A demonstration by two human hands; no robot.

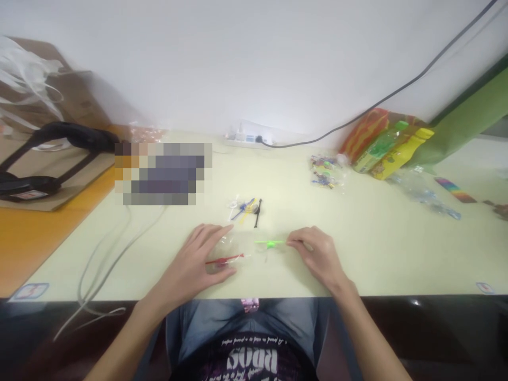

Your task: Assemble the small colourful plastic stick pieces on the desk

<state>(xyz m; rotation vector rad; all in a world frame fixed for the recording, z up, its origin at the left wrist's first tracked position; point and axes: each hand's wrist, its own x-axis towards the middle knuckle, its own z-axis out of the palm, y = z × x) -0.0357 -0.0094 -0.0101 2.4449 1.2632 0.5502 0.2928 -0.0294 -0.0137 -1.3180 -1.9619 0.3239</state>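
My right hand pinches one end of a thin bright green plastic piece with a round middle, held level just above or on the table. Fingers spread, my left hand rests around a thin red plastic piece with a similar round middle; whether it touches the red piece I cannot tell. Clear plastic shows faintly beside the left fingers. Beyond both hands lies a small cluster of white, blue and yellow pieces, with a black piece at its right side.
Bagged colourful pieces lie at the back right, near a green-capped bottle and a yellow bottle. A power strip stands by the wall. At left are a blurred-out dark object, loose white cables and a black frame.
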